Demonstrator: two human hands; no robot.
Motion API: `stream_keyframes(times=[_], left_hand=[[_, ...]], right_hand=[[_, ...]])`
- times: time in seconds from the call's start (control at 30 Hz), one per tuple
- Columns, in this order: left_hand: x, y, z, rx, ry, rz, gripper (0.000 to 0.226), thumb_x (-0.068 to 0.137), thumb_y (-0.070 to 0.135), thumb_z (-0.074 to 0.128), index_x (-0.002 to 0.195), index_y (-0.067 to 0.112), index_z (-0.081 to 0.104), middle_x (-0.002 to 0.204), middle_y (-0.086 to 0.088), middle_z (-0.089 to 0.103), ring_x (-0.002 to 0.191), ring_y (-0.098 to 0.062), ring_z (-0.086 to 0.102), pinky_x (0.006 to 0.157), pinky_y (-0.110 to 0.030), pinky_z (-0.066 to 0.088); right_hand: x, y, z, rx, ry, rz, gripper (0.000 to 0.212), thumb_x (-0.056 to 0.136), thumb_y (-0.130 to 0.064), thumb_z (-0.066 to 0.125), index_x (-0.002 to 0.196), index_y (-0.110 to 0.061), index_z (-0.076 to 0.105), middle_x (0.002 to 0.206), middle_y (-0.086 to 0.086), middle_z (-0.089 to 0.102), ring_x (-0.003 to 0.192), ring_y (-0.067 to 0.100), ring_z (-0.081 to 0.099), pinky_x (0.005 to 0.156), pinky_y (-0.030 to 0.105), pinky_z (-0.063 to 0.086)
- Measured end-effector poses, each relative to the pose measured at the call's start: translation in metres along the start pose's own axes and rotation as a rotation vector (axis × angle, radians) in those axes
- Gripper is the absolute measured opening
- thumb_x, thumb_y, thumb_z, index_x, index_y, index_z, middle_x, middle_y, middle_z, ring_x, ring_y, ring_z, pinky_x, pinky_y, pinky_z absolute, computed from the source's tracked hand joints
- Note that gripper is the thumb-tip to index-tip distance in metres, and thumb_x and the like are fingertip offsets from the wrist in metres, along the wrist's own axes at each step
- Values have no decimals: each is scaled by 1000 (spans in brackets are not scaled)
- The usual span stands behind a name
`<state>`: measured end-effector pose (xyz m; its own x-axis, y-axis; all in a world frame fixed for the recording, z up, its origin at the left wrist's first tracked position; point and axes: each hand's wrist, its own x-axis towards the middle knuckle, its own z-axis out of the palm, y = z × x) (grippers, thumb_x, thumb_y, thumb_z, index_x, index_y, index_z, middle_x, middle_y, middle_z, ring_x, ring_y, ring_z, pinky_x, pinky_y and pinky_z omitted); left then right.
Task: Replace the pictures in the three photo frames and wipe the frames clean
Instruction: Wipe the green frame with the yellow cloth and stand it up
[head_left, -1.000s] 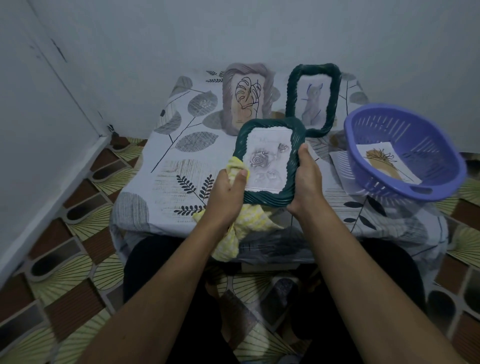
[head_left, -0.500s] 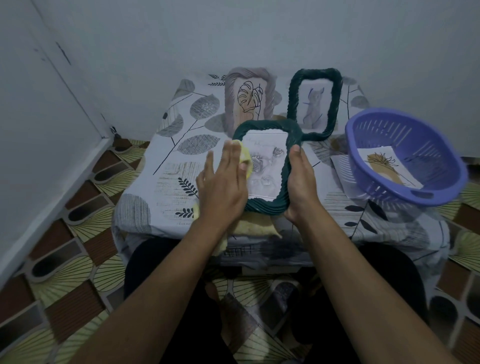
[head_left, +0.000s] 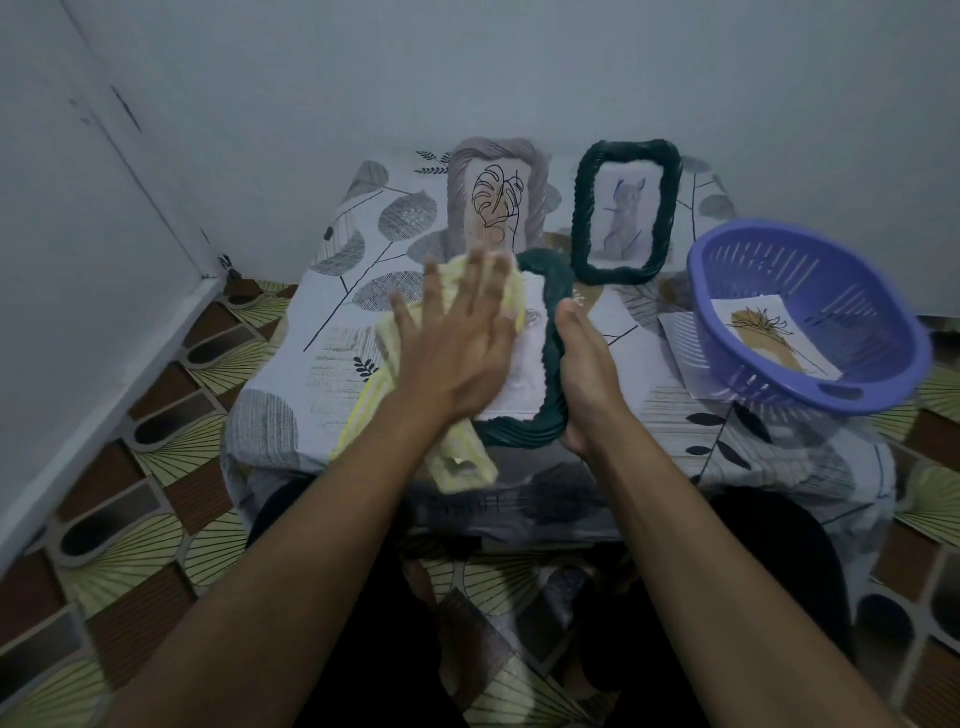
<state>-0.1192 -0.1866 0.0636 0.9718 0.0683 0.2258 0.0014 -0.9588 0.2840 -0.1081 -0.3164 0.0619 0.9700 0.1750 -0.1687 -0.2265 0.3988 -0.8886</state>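
- wiping is moving onto the glass: the left hand is now lying flat with fingers spread, pressing the yellow cloth against the front of the near green frame, where a second ago it was pinching the bunched cloth at the frame's edge.
- that hand is sitting higher on the frame than half a second ago, fingertips nearing the top rim, so the stroke is apparently travelling upward.
- the right hand is gripping the frame's rim on the side facing the purple basket, thumb along the front, the other fingers hidden behind.
- this frame is being held left of the basket and near it, over the near edge of the table; whether it is touching the table i cannot tell.
- the grey frame and the far green frame are standing upright left of the basket, behind the held one, each showing a drawing; a sheet is lying inside the basket.
- judging from this, the picture swap is looking done here and cleaning is under way; whether the other two frames are wiped i cannot tell.
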Motion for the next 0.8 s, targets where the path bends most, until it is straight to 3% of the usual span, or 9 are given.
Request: stream_keyframes(times=[0.07, 0.13, 0.2, 0.3, 0.4, 0.47, 0.57, 0.7, 0.8], left_hand=[[10, -3, -2, -39, 4, -88, 60, 102, 50, 7, 156, 34, -14, 164, 11, -21, 150, -31, -23, 116, -63, -15], [6, 4, 1, -64, 10, -54, 70, 94, 49, 1, 157, 22, -13, 166, 1, -18, 151, -28, -21, 119, -58, -14], [-11, 17, 8, -188, 1, 113, 74, 90, 45, 3, 157, 13, -11, 166, -6, -15, 151, -23, -19, 122, -52, -10], [-38, 23, 22, -370, -47, 352, 66, 96, 34, 14, 156, 13, -4, 166, -3, -6, 153, -17, -14, 124, -45, -6], [-51, 8, 35, -262, -55, 474, 60, 101, 33, 15, 158, 22, 4, 167, 5, 1, 154, -15, -8, 124, -47, 0], [-49, -4, 37, -116, -26, 431, 55, 102, 40, 9, 157, 37, 0, 166, 15, -3, 154, -15, -9, 122, -53, 1], [-29, -11, 24, -70, 2, 188, 52, 99, 53, 3, 149, 54, -11, 162, 22, -17, 152, -20, -18, 118, -61, -9], [-2, -3, 5, -111, 55, -50, 60, 100, 50, 4, 156, 38, -14, 165, 8, -22, 150, -26, -24, 117, -60, -13], [-3, 11, 5, -141, 95, -31, 66, 98, 46, 2, 158, 23, -11, 166, -2, -17, 152, -23, -20, 121, -53, -11]], right_hand=[[-1, 2, 4, -19, -15, -10, 42, 107, -33, 39, 139, -11, 54, 131, 10, 65, 123, 26, 61, 111, 48, 43], [-1, -1, 7, -64, -18, -40, 40, 107, -32, 39, 137, -12, 56, 130, 8, 66, 123, 23, 61, 111, 46, 43], [1, -8, 6, -111, 4, -70, 37, 108, -30, 39, 133, -11, 59, 125, 7, 69, 118, 21, 64, 107, 43, 47], [7, -16, -1, -165, 83, -116, 36, 107, -30, 41, 130, -11, 61, 124, 6, 68, 118, 20, 63, 106, 43, 48], [10, -19, -11, -144, 143, -127, 39, 107, -33, 40, 135, -12, 57, 123, -3, 67, 122, 16, 58, 106, 37, 47], [9, -18, -15, -124, 136, -116, 43, 106, -37, 40, 138, -12, 55, 129, 1, 65, 123, 19, 60, 107, 44, 47], [5, -15, -12, -118, 99, -114, 46, 104, -39, 42, 139, -11, 54, 134, 7, 64, 124, 25, 60, 109, 52, 44], [-8, -18, 1, -139, 11, -99, 40, 108, -30, 39, 139, -9, 53, 130, 7, 66, 120, 19, 63, 106, 41, 49], [-9, -19, 5, -171, -6, -121, 41, 108, -29, 40, 141, -9, 51, 135, 6, 62, 125, 17, 59, 110, 40, 45]])
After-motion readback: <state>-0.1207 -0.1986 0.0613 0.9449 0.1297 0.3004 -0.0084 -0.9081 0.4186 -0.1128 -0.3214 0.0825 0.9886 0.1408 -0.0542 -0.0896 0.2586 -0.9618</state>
